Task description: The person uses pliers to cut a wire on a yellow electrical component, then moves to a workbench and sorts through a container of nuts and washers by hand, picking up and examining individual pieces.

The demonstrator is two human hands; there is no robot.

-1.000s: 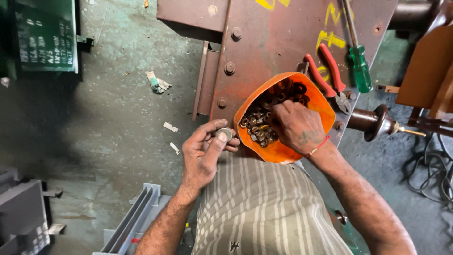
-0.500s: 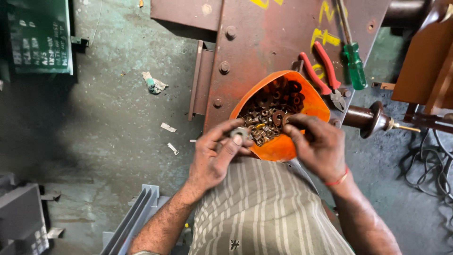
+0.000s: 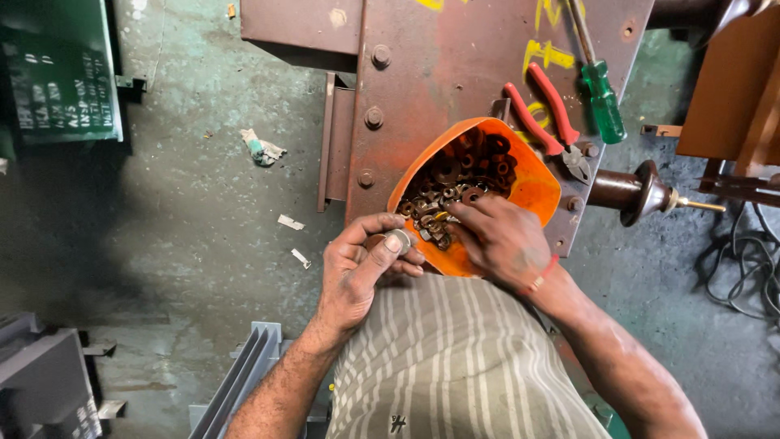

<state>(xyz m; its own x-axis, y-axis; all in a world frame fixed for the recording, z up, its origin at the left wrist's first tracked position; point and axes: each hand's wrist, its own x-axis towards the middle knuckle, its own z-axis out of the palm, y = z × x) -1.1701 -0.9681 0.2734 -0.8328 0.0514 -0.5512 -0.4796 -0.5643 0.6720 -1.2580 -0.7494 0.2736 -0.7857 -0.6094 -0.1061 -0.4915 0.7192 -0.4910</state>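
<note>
Hands at an orange bowl of rusty washers, seen from the head camera.

The left hand (image 3: 357, 272) was curled shut around a small metal piece (image 3: 397, 239), pinched between thumb and fingers just beside the near rim of the orange bowl (image 3: 532, 189). The right hand (image 3: 497, 240) lay half open over that rim, fingertips (image 3: 452, 213) down among the washers (image 3: 455, 179); whether it gripped one could not be told. Beyond the right hand, red-handled pliers (image 3: 546, 115) and a green screwdriver (image 3: 602, 99) rested on the rusty steel plate (image 3: 439, 65).

Left hand (image 3: 357, 272) pinched, right hand (image 3: 500, 240) outstretched
</note>
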